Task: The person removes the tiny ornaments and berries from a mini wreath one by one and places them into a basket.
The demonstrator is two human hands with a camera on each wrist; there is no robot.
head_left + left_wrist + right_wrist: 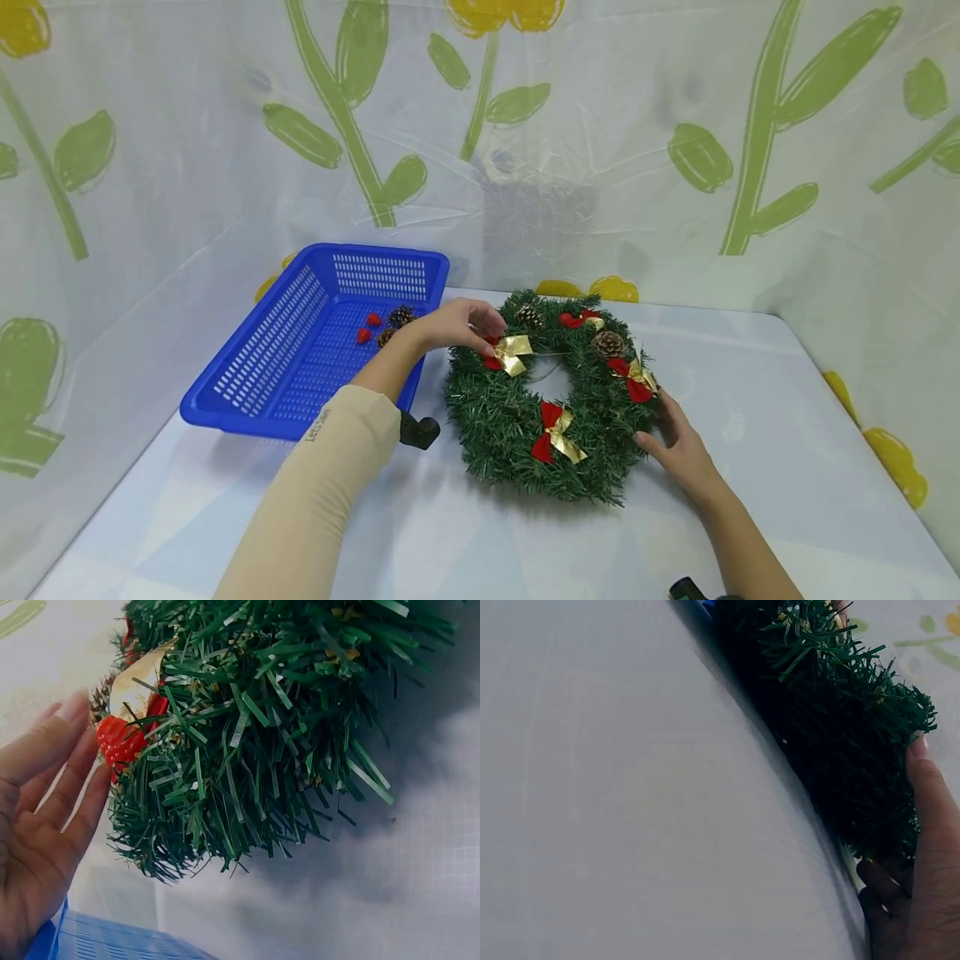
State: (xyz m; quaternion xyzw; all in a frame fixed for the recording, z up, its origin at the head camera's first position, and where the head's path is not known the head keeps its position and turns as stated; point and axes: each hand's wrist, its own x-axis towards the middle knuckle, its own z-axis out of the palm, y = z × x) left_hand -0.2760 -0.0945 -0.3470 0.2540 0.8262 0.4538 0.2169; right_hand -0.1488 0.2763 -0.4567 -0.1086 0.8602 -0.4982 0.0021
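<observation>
Wreath [483,433]: flat on the table [757,417], between my two hands, right of the basket [232,423]. It bears four red-and-gold bows [513,354] and two cones [608,344]. A red berry [120,740] sits in the greenery beside the left bow.

Left hand [465,323]: at the wreath's left side, by that bow. Fingers nearly straight, loosely spread, thumb apart; nothing gripped. Tips are right by the berry; contact cannot be told.

Right hand [681,454]: holds the wreath's right edge, thumb on one side, fingers bent behind it, part-hidden in shadow.

Basket: blue, slotted walls, just beside my left forearm. Inside, two loose berries [363,335] and loose cones [401,316], some partly behind my wrist. Beige sleeve [337,475] on my left arm. Beyond the table, a pale curtain [600,183] printed with green stems and yellow flowers.
</observation>
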